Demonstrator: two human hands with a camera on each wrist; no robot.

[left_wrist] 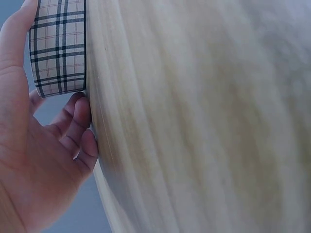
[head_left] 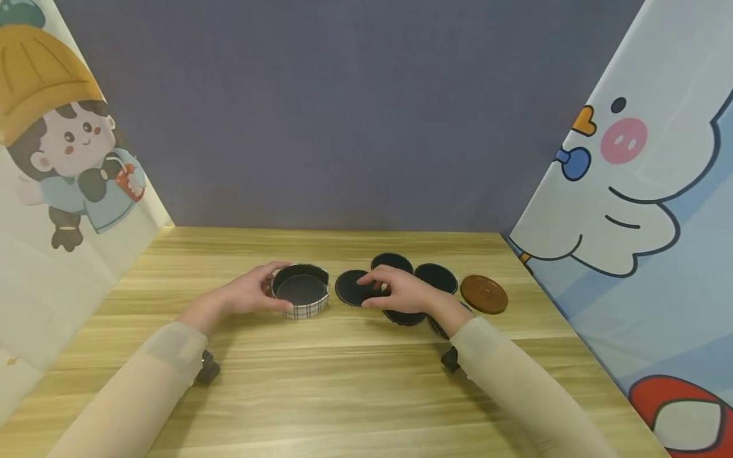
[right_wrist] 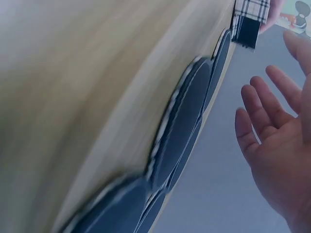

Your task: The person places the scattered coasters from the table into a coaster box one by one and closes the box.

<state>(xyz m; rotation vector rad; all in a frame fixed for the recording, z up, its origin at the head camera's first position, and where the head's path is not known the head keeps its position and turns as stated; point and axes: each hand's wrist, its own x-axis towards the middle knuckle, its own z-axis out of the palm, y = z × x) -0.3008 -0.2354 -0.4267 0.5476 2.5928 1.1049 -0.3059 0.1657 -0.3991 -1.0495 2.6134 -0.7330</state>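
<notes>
My left hand (head_left: 247,292) grips the left side of a round coaster holder (head_left: 310,310), thumb at the front and fingers around the back. The holder has a plaid outside (left_wrist: 59,48), a black inside and a gap in its wall at the right; it stands upright on the table. My right hand (head_left: 405,294) hovers over several round black coasters, fingers spread and slightly bent, holding nothing. Its fingertips overlap the black coaster (head_left: 348,288) nearest the holder in the head view. In the right wrist view the palm is apart from the coasters (right_wrist: 187,121).
More black coasters lie behind the right hand (head_left: 392,260), to its right (head_left: 438,278) and in front of it (head_left: 405,317); one is partly hidden by the right wrist. A brown round disc (head_left: 484,294) lies at the far right. A grey panel (head_left: 343,127) rises behind the wooden table (head_left: 321,394).
</notes>
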